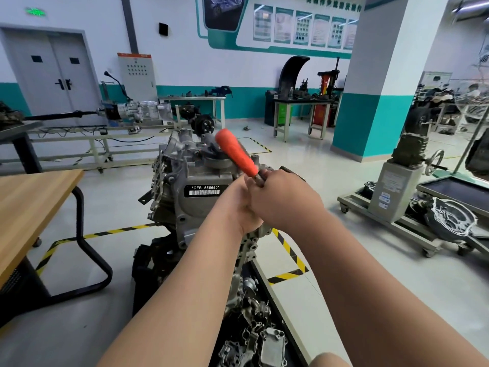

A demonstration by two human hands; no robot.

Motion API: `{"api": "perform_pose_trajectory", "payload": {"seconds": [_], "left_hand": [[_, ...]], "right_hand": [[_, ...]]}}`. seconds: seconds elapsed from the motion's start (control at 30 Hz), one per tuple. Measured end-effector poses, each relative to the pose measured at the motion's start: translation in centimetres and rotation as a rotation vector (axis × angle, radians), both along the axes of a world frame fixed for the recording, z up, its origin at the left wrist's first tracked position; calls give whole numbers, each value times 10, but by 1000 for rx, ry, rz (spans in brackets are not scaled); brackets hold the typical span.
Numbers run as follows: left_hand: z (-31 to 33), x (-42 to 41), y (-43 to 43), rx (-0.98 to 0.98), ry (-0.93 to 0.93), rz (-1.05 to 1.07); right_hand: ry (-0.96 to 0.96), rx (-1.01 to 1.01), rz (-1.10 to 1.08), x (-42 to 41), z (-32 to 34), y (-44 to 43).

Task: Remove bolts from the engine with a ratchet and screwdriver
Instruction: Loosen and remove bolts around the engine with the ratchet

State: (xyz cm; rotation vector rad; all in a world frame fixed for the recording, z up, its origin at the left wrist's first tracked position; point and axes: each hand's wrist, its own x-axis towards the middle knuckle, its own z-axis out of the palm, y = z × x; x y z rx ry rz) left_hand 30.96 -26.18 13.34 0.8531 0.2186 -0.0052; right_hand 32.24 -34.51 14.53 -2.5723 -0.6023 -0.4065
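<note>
Head view: right hand (285,200) curls round the metal shank of the screwdriver (235,152), orange handle sticking out at 11 o'clock; the left hand (236,207) is bunched against it, can't tell its grip, and the engine (190,178) sits dead centre behind both

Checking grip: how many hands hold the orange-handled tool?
2. The right hand grips the tool at its shank; the left hand clasps it alongside, partly hidden, over the engine.
</note>
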Motion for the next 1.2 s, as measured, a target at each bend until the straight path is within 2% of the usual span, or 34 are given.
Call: {"api": "perform_pose_trajectory", "payload": {"seconds": [0.1, 0.23, 0.33, 0.53, 0.6, 0.73, 0.83, 0.93, 1.03, 1.13, 1.2], "left_hand": [[1, -1, -3, 59, 12, 27], [-1, 1, -3, -17, -15, 55], [-4, 6, -2, 50, 22, 77], [-12, 10, 7, 241, 161, 74], [-13, 8, 12, 274, 184, 82], [-11, 4, 16, 191, 139, 136], [-10, 2, 17, 162, 105, 160], [-11, 1, 18, 192, 113, 150], [-13, -1, 19, 244, 145, 98], [-8, -4, 13, 274, 149, 34], [-5, -1, 8, 210, 110, 73]], "right_hand": [[122, 138, 83, 1, -2, 1], [245, 326, 146, -1, -3, -3], [371, 476, 173, -3, -8, -4], [1049, 1222, 311, -18, -13, 6], [1185, 1417, 332, -22, -12, 11], [1409, 1709, 406, -27, -8, 14], [1508, 1887, 491, -30, -11, 15], [1512, 1898, 536, -30, -17, 15], [1473, 1799, 535, -25, -20, 10], [1345, 1507, 460, -15, -18, 2], [1145, 1180, 355, -8, -9, -4]]}}
